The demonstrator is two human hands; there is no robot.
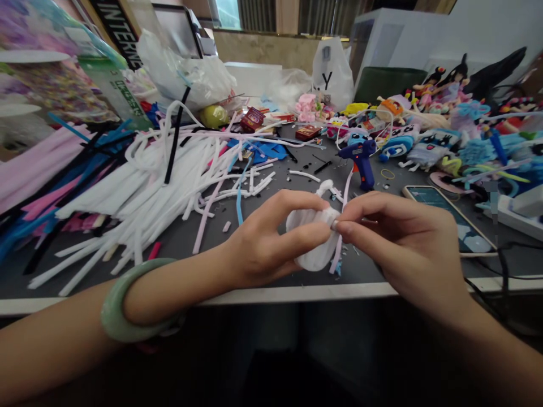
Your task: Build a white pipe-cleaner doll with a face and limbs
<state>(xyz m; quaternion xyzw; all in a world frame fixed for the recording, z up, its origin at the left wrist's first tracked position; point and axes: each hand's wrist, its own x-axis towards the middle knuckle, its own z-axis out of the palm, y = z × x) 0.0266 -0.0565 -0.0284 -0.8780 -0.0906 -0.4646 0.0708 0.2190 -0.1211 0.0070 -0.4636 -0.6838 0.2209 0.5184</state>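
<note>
At the centre of the frame, just above the front edge of the grey worktop (pixel 392 185), we have a rounded white piece (pixel 314 257) between our two hands. Our left hand (pixel 263 240) is partly curled, thumb and forefinger closed in on the top of the piece, the other fingers mostly hidden behind it. Our right hand (pixel 409 243) comes in from the lower right, thumb and forefinger pinched together on a small white tip (pixel 335 225) at the piece's upper right; we cannot tell whether that tip belongs to it. A lilac strip (pixel 336 260) shows right beside the piece, and beyond our fingers, right of centre, a dark blue glue gun (pixel 360 161) stands on its handle, nozzle pointing left. Near our right wrist lies a phone (pixel 449 217), its screen lit. Across the left of the frame we see a heap of white fuzzy stems (pixel 136 181), with a pink bundle (pixel 38 167) farther left and a black stem (pixel 176 138) slanting across the top. Plush figures (pixel 436 148) crowd the upper right, while a white bag (pixel 333 76) marked Y stands at upper centre. We wear a pale green bangle (pixel 113 308) on the left wrist, at lower left.
</note>
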